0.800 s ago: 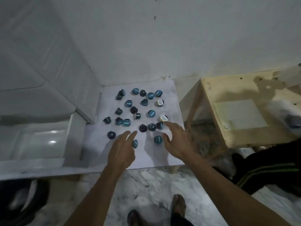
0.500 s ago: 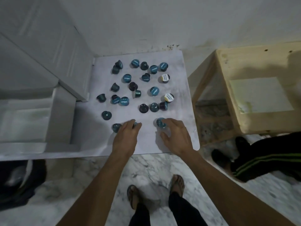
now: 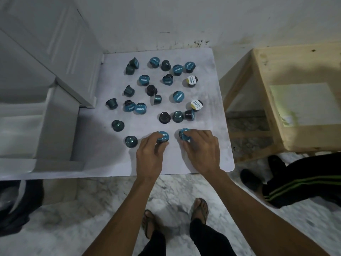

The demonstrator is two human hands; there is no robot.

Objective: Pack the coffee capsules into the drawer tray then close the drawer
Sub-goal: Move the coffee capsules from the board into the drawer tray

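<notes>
Several teal and dark coffee capsules lie scattered on a white tabletop (image 3: 212, 148); two have yellow-white lids (image 3: 196, 104). My left hand (image 3: 150, 154) pinches a blue-lidded capsule (image 3: 163, 136) near the front of the table. My right hand (image 3: 200, 148) grips another blue-lidded capsule (image 3: 183, 133) just beside it. A lone teal capsule (image 3: 131, 141) sits left of my left hand. The white drawer (image 3: 55, 124) stands pulled out at the left, its inside pale and blurred.
A white cabinet (image 3: 55, 43) rises at the back left above the drawer. A wooden stool (image 3: 295, 100) stands to the right of the table. Dark clothing (image 3: 302, 180) lies on the marble floor at right, my sandalled feet below.
Both hands pulled back from the middle capsules to the two nearest ones and closed on them. The camera tilted down and moved closer.
</notes>
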